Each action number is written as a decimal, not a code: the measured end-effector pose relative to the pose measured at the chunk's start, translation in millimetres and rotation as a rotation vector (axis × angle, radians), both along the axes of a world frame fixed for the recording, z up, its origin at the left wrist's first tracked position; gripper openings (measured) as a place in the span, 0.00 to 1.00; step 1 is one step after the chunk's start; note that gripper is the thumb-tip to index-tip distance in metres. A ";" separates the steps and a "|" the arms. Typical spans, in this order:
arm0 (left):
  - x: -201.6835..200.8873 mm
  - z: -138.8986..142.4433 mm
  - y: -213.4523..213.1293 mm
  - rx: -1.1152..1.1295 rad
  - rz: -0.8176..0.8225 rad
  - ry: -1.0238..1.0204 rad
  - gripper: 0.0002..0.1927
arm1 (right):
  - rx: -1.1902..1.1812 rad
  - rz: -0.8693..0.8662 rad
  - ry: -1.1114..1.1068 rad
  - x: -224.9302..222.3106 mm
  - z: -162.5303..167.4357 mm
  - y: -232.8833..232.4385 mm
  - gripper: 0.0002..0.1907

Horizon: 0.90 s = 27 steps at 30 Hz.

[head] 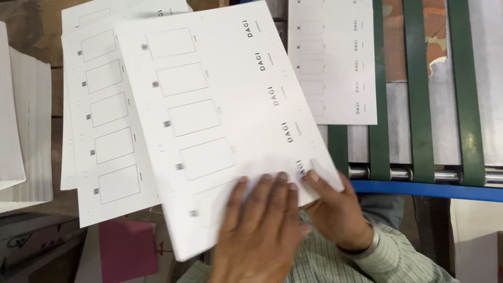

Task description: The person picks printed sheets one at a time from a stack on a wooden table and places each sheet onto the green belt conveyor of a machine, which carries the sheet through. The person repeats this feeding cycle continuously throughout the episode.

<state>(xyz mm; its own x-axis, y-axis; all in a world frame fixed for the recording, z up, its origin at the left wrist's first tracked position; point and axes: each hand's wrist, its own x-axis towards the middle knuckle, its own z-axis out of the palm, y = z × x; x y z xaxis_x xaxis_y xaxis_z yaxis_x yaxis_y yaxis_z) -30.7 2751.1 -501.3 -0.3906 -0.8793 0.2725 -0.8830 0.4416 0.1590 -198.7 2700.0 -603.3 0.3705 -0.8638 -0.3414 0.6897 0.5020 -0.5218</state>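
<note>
The top printed sheet (209, 105) — white card with a column of outlined rectangles down its left half and a column of short dark marks down its right — lies tilted across the middle of the view, its lower edge at 6 o'clock. The left hand (262, 230) lies flat on that lower edge, fingers spread over the sheet's face. The right hand (335, 209) grips the sheet's lower right corner at 5 o'clock, fingertips over the top, the rest beneath; a pale striped sleeve (398, 257) follows from the wrist.

Under the top sheet, toward 9 o'clock, a loose fan of matching sheets (105, 131) shows the same column of rectangles. At 1 o'clock another matching sheet (335, 63) rests on a conveyor — green belts (419, 89) running over grey metal, steel rollers (398, 173) and a blue bar (429, 189) along its near edge.

At the far 9 o'clock edge stands a tall stack of plain white paper (31, 126). At 7 o'clock, lower down, lies a pink rectangular sheet (126, 251) beside a grey carton (31, 246).
</note>
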 end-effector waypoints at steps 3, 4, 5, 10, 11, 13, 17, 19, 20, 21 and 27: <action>32.3 19.0 17.3 -0.043 0.119 -0.066 0.28 | -0.060 -0.169 0.220 -14.2 -23.9 -5.1 0.20; 46.4 24.2 19.3 -0.057 0.143 -0.080 0.30 | -0.090 -0.228 0.292 -24.3 -34.0 -5.0 0.18; 57.9 26.4 18.9 -0.059 0.204 -0.149 0.30 | -0.073 -0.291 0.354 -35.0 -44.6 -4.1 0.17; 91.3 19.8 38.2 -0.018 0.335 -0.183 0.26 | -0.019 -0.476 0.538 -90.5 -102.0 27.3 0.15; 93.2 16.6 45.1 -0.045 0.333 -0.194 0.26 | -0.011 -0.478 0.610 -101.0 -112.7 37.6 0.13; 94.9 11.9 61.2 -0.089 0.331 -0.217 0.25 | 0.016 -0.474 0.757 -114.4 -134.9 69.9 0.11; 93.9 8.5 91.0 -0.122 0.329 -0.236 0.21 | 0.100 -0.431 0.765 -124.3 -166.2 134.0 0.14; 90.6 8.8 105.5 -0.108 0.332 -0.246 0.21 | 0.143 -0.439 0.726 -119.7 -171.3 157.9 0.17; 91.0 8.3 112.8 -0.109 0.333 -0.244 0.20 | 0.140 -0.434 0.726 -116.2 -171.0 165.9 0.17; 85.3 9.3 120.8 -0.111 0.333 -0.243 0.19 | 0.136 -0.429 0.723 -115.4 -167.3 173.4 0.17; 79.4 10.3 146.8 -0.123 0.342 -0.206 0.17 | 0.026 -0.431 0.671 -109.7 -148.2 174.2 0.17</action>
